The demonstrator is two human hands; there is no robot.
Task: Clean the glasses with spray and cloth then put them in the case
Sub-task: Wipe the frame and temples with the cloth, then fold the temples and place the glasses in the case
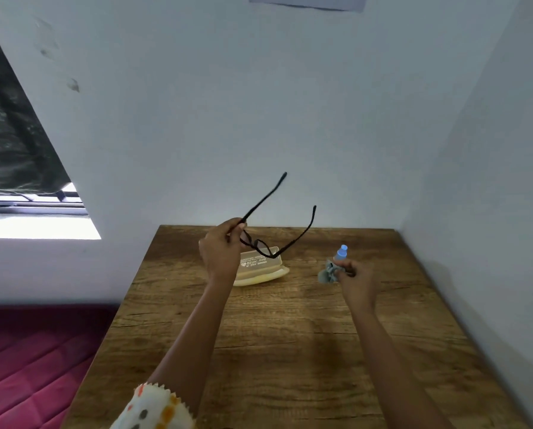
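Observation:
My left hand (220, 253) holds black-framed glasses (263, 246) up above the table, pinching them near one hinge, with both arms unfolded and pointing up and away. Behind and below them a pale yellow glasses case (263, 270) lies open on the wooden table (283, 351). My right hand (356, 278) is closed on a crumpled grey-blue cloth (328, 272). A small blue spray bottle (341, 252) stands just behind that hand; whether the fingers touch it is unclear.
White walls close in behind and along the right side of the table. A red quilted mattress (30, 360) lies low on the left, under a window (26, 193). A patterned sleeve (153, 407) shows at the bottom.

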